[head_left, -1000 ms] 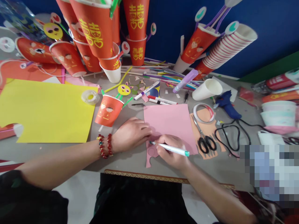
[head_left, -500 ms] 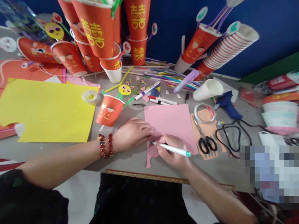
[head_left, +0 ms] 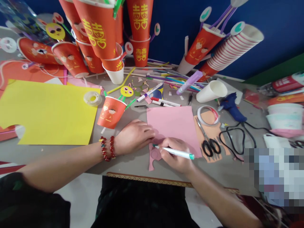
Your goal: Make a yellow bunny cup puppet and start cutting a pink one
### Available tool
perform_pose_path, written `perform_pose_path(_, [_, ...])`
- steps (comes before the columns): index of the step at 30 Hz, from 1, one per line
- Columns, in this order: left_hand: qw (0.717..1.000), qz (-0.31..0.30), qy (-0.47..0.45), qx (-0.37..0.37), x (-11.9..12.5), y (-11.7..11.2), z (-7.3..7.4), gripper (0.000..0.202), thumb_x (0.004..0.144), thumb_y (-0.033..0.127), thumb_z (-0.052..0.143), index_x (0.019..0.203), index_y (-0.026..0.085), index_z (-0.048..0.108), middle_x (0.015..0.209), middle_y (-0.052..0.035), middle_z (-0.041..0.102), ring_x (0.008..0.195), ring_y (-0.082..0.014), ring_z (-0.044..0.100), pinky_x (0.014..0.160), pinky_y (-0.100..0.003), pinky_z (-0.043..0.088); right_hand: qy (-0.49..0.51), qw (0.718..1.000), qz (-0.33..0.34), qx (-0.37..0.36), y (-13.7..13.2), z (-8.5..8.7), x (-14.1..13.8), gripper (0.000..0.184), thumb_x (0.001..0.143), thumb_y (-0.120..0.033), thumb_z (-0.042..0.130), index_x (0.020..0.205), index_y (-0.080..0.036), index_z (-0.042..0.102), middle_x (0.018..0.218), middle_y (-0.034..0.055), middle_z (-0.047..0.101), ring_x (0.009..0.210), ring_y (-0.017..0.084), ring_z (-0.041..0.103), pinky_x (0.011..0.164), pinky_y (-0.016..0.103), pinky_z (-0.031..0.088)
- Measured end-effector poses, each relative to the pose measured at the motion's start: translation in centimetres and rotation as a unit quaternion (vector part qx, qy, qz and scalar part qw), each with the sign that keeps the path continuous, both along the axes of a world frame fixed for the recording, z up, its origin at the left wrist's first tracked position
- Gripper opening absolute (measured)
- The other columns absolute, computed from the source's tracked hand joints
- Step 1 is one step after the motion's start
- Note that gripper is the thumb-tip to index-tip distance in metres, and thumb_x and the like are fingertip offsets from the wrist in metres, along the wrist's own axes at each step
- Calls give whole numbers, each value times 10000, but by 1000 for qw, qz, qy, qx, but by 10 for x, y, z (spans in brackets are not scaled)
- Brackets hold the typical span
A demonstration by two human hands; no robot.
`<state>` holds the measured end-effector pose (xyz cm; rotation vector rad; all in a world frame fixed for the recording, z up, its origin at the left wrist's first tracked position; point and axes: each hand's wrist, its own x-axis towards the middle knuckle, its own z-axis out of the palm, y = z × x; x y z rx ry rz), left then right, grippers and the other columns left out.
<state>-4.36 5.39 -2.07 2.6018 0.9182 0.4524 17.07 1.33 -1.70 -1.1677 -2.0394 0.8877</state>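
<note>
A white marker with a green end [head_left: 179, 153] is pinched in my right hand [head_left: 177, 155]. Its tip meets the pink paper [head_left: 174, 122] near the cut lower left corner, where a small circle is drawn. My left hand [head_left: 136, 136] lies palm down on that paper's left edge, fingers stretched out and holding nothing. A red paper cup [head_left: 111, 112] with green sticks and a yellow bunny face [head_left: 127, 91] stands just beyond my left hand. Black-handled scissors [head_left: 210, 145] rest on orange paper [head_left: 209, 119] to the right.
Yellow paper [head_left: 52, 114] with a tape roll [head_left: 92, 98] covers the left side. Stacked red cups [head_left: 95, 34] rise at the back. Further right are a white tape ring [head_left: 199, 119], a blue glue gun [head_left: 234, 107], its black cord [head_left: 237, 128] and a white cup [head_left: 209, 91].
</note>
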Motion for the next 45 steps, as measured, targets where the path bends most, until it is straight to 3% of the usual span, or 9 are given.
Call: perform_pose_path(45, [1000,-1,-2,-3,0,0,1,189,993,288,494,886,184,609,843,-16,678,785,-183,608,700,-316,350,10,1000,5,-10,0,0,1,158,825,-148,538,678,-206,551,589,-18,615,521,120,544,539,233,416])
